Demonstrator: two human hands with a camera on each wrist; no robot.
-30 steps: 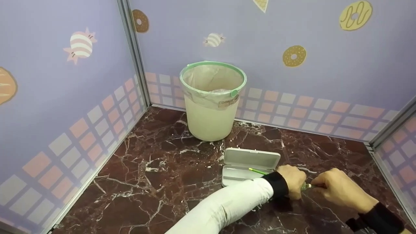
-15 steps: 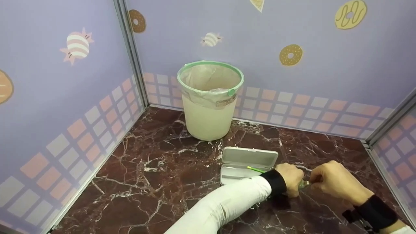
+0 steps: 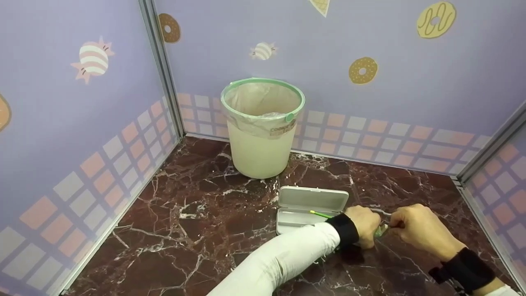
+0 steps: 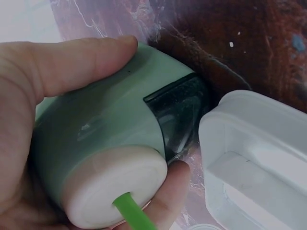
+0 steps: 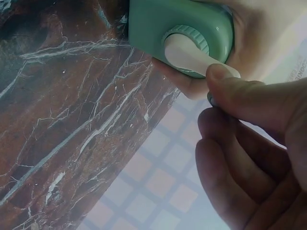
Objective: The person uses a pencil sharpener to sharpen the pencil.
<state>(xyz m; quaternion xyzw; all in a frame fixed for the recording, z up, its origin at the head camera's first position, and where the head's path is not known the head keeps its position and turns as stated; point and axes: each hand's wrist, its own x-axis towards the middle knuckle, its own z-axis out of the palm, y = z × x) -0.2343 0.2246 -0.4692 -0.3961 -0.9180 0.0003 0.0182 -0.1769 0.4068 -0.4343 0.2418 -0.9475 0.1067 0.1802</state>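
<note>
My left hand [image 3: 362,227] grips a green crank pencil sharpener [image 4: 103,112], thumb along one side and fingers beneath. It has a dark see-through shavings drawer [image 4: 180,112]. A green pencil [image 4: 135,213] sticks out of the sharpener's pale round front, and its yellow-tipped end points over the pencil case in the head view. On the opposite side, my right hand [image 3: 425,231] pinches the knob end of the pale crank [image 5: 189,53] between thumb and forefinger. In the head view my left hand hides most of the sharpener.
An open white pencil case [image 3: 313,199] lies just left of my left hand, lid raised. Behind it stands a lined waste bin [image 3: 259,152] with a green rim. Pale crumbs dot the marbled tabletop [image 3: 222,213]. Patterned panels [image 3: 320,82] close in the back and sides.
My right hand has shifted slightly upward with the crank, whose angle has changed. My left hand keeps its hold on the pencil sharpener. The head view has drifted a little to the right.
</note>
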